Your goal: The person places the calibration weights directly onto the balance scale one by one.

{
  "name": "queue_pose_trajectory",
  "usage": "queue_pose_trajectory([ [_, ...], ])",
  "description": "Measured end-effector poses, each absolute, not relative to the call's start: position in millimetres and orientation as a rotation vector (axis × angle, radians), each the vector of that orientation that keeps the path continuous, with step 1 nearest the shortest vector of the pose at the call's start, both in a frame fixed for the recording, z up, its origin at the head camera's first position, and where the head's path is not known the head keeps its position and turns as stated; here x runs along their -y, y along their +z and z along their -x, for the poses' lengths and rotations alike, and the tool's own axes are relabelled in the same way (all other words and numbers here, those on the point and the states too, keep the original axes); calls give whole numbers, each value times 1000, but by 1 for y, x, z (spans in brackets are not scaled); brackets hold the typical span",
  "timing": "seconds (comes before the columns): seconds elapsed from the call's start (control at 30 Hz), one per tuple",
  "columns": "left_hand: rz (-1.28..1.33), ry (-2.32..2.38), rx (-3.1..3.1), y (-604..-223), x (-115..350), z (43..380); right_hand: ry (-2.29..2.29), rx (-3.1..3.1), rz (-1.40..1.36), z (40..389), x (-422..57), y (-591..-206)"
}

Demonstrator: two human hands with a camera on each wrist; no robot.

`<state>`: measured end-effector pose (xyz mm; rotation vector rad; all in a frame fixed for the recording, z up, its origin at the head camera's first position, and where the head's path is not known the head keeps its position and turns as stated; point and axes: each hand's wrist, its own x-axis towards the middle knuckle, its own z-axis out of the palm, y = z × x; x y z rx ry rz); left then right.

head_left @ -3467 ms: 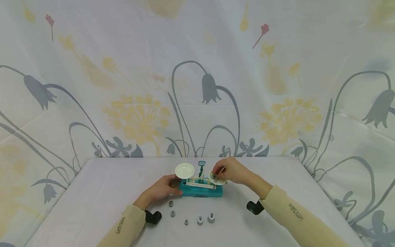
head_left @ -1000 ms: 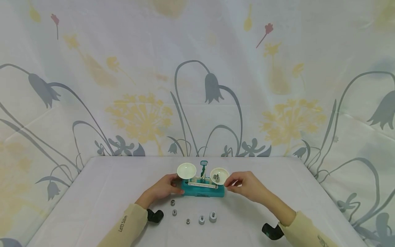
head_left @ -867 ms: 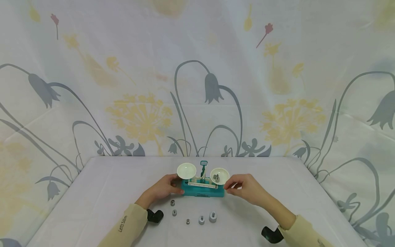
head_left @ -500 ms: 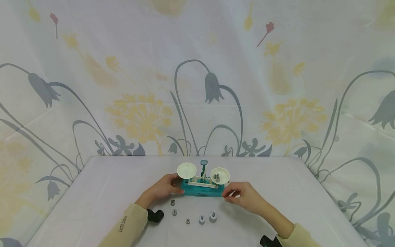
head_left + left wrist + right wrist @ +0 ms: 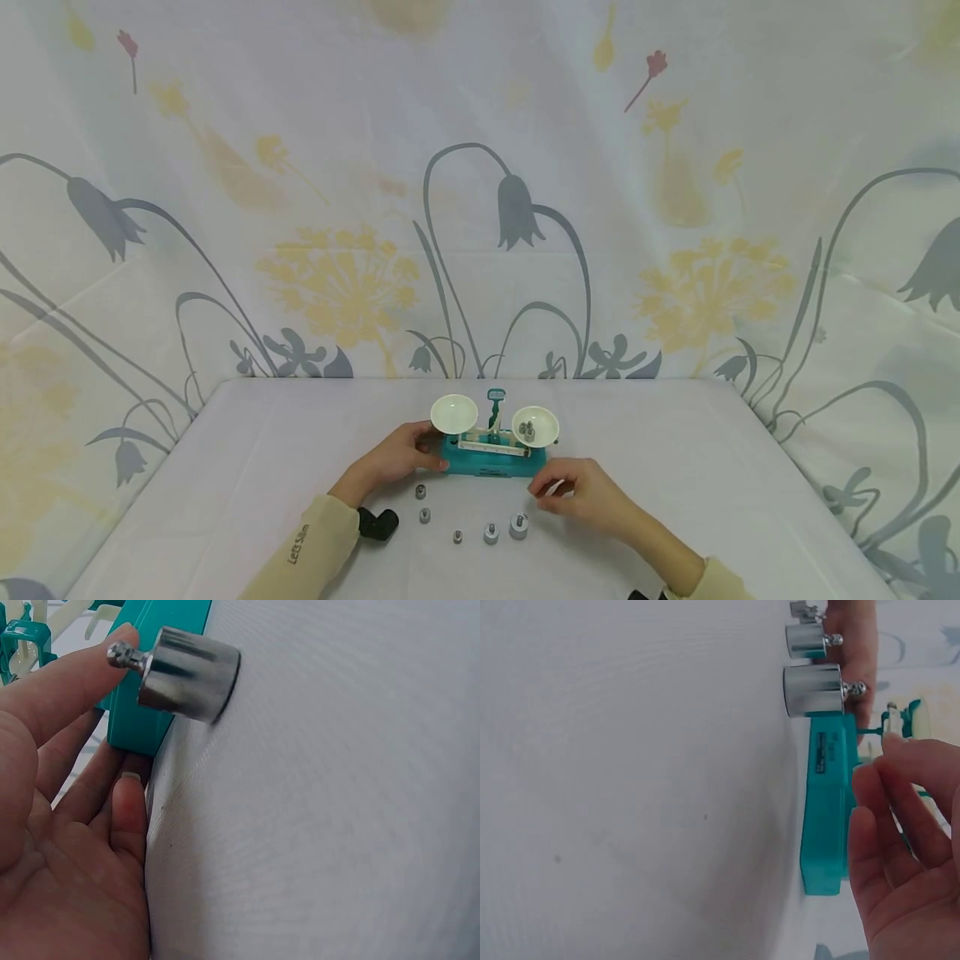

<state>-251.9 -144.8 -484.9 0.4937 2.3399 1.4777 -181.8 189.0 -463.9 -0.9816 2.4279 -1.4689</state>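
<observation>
A teal balance scale (image 5: 491, 463) stands on the table, its left pan (image 5: 453, 414) bare and higher. Small metal weights (image 5: 528, 433) sit together in its right pan (image 5: 550, 427). My left hand (image 5: 397, 457) holds the left end of the teal base, thumb in front and fingers round the side. My right hand (image 5: 581, 493) is in front of the base's right corner, fingers loosely bent with nothing between them. Nearest to it is the largest silver weight (image 5: 518, 527). In the right wrist view, that hand (image 5: 907, 832) overlaps the scale.
Several loose knobbed weights stand on the white tablecloth (image 5: 300, 433) before the scale, among them a medium one (image 5: 491, 534), a tiny one (image 5: 457, 537) and two at the left, the farther one (image 5: 421, 492) near my left thumb. A flower-patterned curtain (image 5: 480, 208) hangs behind.
My right hand has left the right pan, where it was among the weights, and moved down toward the front, past the base's right end. The left hand stays on the base.
</observation>
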Motion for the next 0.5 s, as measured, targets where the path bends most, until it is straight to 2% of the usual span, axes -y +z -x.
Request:
queue_pose_trajectory([
  [0.5, -538, 1470, -2354, -486, 144, 252, -1444, -2362, 1013, 174, -181, -471],
])
